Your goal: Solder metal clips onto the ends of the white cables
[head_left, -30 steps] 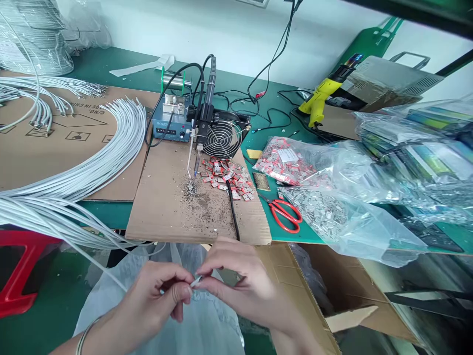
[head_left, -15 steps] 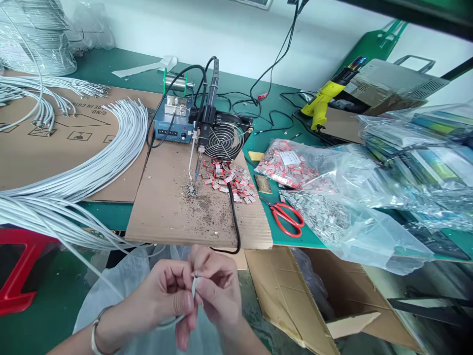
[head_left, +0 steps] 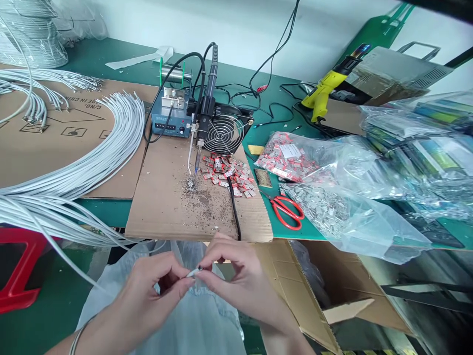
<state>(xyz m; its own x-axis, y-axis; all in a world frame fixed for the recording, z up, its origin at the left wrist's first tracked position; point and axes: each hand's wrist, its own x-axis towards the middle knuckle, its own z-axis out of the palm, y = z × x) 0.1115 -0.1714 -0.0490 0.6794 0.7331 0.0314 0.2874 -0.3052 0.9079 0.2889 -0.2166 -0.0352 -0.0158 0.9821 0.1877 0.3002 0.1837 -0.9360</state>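
While your left fingers (head_left: 180, 287) and right fingers (head_left: 216, 284) pinch the white cable end (head_left: 192, 272), it points right, long axis rising slightly; details mostly covered.

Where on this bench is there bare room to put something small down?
The near cardboard sheet is bare on its left, between the curved white cables and dark specks. The printed cardboard has room inside the cables' curve. Crowded: around the fan and metal parts, and right of the scissors, under plastic bags.
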